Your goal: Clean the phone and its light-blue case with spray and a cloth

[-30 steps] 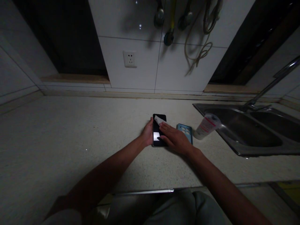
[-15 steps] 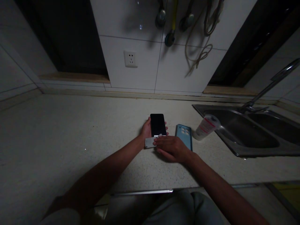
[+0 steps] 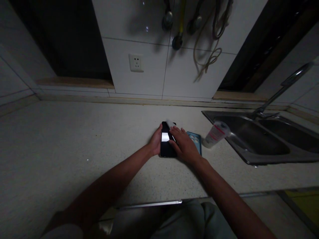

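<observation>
A black smartphone (image 3: 167,151) lies face up with a bright patch on its screen. My left hand (image 3: 156,141) is closed on its left edge, with some of the fingers hidden beneath it. Over the upper right of the screen, my right hand (image 3: 184,144) presses a pale flat piece (image 3: 170,123) whose kind I cannot make out. Blur softens that piece, and my fingers cover part of it. Beside the right hand is a blue-green phone case (image 3: 197,141) with round camera holes, partly hidden by that hand and wrist.
A clear plastic cup (image 3: 216,134) with red markings leans at the near left rim of a double steel sink (image 3: 245,161). The faucet (image 3: 281,89) rises behind it. A speckled pale counter (image 3: 74,142) spreads left. A socket (image 3: 136,63) and hanging hoses are on the tiled wall.
The pale piece and my right hand have moved from the phone's lower end up to its upper right. More of the screen shows, now with a bright patch. The view has shifted slightly.
</observation>
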Tool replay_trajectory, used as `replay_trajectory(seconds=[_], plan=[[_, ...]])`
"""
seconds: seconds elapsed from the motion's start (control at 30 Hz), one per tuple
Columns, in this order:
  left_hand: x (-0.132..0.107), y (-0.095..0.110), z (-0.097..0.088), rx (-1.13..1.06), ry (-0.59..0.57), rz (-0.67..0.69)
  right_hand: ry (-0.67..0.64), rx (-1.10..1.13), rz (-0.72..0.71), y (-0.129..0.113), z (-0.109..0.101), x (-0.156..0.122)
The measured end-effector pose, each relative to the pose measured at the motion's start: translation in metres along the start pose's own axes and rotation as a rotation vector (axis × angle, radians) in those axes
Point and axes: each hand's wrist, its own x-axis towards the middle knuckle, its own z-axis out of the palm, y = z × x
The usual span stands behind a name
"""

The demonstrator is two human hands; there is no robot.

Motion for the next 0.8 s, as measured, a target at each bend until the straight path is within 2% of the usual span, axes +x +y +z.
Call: replay_trajectory(seconds=[0.2,0.33,0.5,0.63,0.8], plan=[[0.002,-0.005,-0.002,0.024,-0.082,-0.007,0.005,0.030,0.042,-0.003,0.006,0.002],[0.004,-0.006,-0.006,0.029,-0.083,-0.001,-0.042,0.080,-0.072,-0.010,0.005,0.003],[0.001,-0.002,-0.007,0.007,-0.152,-0.029,-0.066,0.185,-0.233,-0.020,-0.004,-0.002],[0.000,0.001,-0.008,0.026,-0.112,0.066,-0.051,0.261,-0.340,-0.025,-0.011,-0.009],[0.006,0.000,-0.011,-0.007,-0.088,0.081,-0.038,0.281,-0.400,-0.030,-0.014,-0.013]])
